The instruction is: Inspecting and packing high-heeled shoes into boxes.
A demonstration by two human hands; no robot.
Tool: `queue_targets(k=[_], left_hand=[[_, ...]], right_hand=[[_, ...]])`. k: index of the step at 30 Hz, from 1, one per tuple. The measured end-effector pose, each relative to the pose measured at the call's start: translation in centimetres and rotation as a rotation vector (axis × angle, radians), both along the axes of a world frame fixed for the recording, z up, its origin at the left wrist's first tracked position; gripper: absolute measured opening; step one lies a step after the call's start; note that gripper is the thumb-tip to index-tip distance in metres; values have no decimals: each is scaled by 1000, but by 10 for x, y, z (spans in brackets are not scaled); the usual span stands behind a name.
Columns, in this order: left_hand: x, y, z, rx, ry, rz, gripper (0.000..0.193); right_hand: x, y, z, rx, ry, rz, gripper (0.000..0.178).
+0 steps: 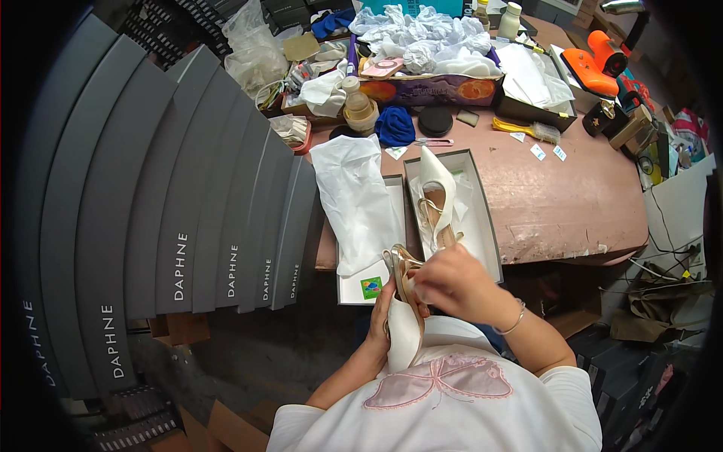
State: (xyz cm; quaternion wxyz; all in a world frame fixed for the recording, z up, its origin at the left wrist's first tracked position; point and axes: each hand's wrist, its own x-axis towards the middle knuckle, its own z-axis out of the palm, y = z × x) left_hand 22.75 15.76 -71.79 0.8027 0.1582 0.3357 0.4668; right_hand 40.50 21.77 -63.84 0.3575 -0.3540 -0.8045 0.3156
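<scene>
Here we find one shoe in its box and its mate outside. A white, pointed-toe shoe with gold straps lies in a white-lined, dark-edged rectangular box on the pinkish-brown counter. The matching white pointed shoe is clamped in the left hand, nearer than the box; the right hand blurs over its far end, and we cannot tell whether those fingers grip. At left, smooth white paper lies unwrapped. We judge the work partly done: one shoe remains unboxed, the box open.
</scene>
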Motion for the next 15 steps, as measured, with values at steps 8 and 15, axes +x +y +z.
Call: queue_targets(k=[8,15], left_hand=[[-6,-9,-1,97,160,-15,50],[10,-2,25,7,340,139,50]], right_hand=[[-25,-1,-14,289,-203,-11,22],[-23,-9,-19,251,-200,73,21]])
